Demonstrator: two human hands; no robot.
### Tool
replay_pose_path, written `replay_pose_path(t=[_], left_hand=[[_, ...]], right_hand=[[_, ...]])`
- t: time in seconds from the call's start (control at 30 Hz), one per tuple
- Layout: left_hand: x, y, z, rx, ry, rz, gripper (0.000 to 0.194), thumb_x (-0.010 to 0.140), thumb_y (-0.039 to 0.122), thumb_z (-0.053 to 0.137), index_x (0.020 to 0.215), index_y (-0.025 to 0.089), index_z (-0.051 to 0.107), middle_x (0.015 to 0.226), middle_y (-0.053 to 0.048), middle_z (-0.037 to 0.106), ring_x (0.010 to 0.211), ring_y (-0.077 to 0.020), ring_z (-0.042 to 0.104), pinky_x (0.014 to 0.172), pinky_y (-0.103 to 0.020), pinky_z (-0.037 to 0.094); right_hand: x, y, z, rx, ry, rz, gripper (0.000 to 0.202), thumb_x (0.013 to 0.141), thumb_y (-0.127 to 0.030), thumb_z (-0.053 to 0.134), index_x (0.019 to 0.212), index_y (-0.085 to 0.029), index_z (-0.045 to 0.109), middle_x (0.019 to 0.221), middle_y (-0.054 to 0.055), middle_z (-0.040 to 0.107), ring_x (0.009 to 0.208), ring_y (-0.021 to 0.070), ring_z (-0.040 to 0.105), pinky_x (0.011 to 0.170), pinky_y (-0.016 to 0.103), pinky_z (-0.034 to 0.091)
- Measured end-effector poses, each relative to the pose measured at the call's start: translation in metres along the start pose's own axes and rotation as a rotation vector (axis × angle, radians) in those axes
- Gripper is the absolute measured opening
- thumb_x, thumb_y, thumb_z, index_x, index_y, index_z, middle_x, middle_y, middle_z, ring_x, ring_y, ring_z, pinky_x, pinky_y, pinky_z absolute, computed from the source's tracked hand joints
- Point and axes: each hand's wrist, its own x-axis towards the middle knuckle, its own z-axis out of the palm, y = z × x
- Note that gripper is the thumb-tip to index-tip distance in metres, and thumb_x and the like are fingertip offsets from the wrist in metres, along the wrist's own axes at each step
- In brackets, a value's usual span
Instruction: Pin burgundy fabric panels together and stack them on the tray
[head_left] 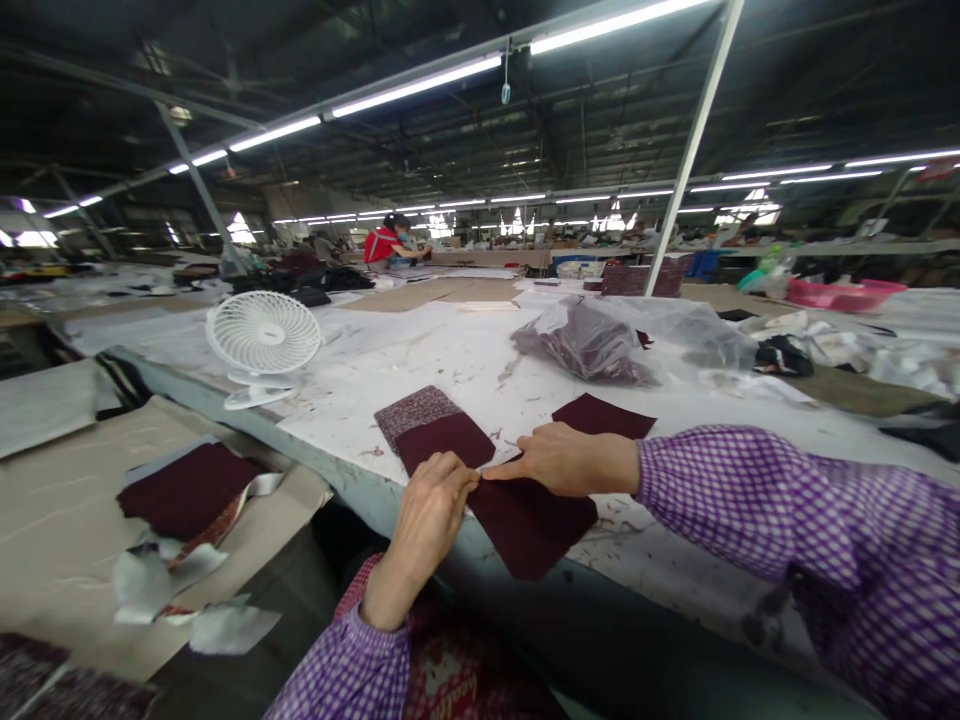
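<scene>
In the head view, the person's left hand [429, 508] came in from the near side with its fingers bunched close together, hardly any gap between them. Their tips gripped the far left corner of a dark maroon, flat, straight-edged cloth piece [538, 525]. The right hand [566, 460] reached in from the right, its forefinger stretched out to the left and its tip pressed to that same corner, just beside the left fingertips. Its other fingers were curled back toward the palm; where its thumb sat, and whether it gripped anything, could not be told.

The cloth piece was at the near edge of a long white-topped table [352, 350]. Its long axis ran slantwise from the held corner, far left, to a blunt end pointing near and slightly right. How many layers it had could not be told.

Just beyond the left hand lay a maroon cloth panel with a speckled grey-maroon band [444, 432], the band on its far left side. A second plain maroon cloth piece [606, 415] showed just beyond the right hand. Farther off stood a round white plastic fan [266, 340] to the left, and a clear plastic bag with maroon contents [592, 342] lay to the right.
</scene>
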Motion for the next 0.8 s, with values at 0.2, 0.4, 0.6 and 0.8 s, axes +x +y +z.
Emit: replay_pose_path(t=[0.2,0.4,0.6,0.8], left_hand=[[-0.007,-0.006,-0.015,-0.192,0.012,-0.069,0.020,0.089,0.020,0.048,0.081,0.019,0.066,0.083,-0.004,0.062,0.081,-0.0168,0.055,0.074,-0.030,0.044],[-0.007,-0.006,-0.022,-0.231,-0.022,-0.180,0.012,0.084,0.018,0.053,0.091,0.019,0.063,0.082,-0.003,0.059,0.083,-0.0172,0.055,0.075,-0.031,0.044],[-0.003,0.001,-0.017,-0.084,-0.039,-0.139,0.016,0.087,0.017,0.048,0.078,0.019,0.062,0.083,-0.003,0.059,0.082,-0.0176,0.051,0.076,-0.032,0.042],[-0.011,0.007,-0.014,0.180,-0.033,0.007,0.027,0.095,0.022,0.037,0.089,0.020,0.064,0.085,-0.005,0.060,0.081,-0.0186,0.048,0.075,-0.033,0.040]], right_hand=[[0.004,-0.003,-0.013,-0.008,-0.063,-0.042,0.065,0.085,-0.005,0.039,0.144,-0.033,0.037,0.087,0.010,0.066,0.072,0.0173,0.060,0.066,0.028,0.040],[0.007,-0.002,-0.019,-0.012,-0.106,-0.046,0.066,0.085,-0.005,0.042,0.143,-0.035,0.037,0.088,0.010,0.066,0.075,0.0192,0.061,0.066,0.029,0.040],[0.006,-0.003,-0.022,-0.023,-0.110,-0.043,0.067,0.083,-0.003,0.042,0.141,-0.035,0.040,0.089,0.010,0.067,0.077,0.0209,0.063,0.067,0.031,0.041],[0.011,0.002,-0.019,0.012,-0.078,-0.085,0.064,0.082,-0.002,0.042,0.137,-0.034,0.047,0.085,0.008,0.067,0.072,0.0186,0.061,0.067,0.029,0.040]])
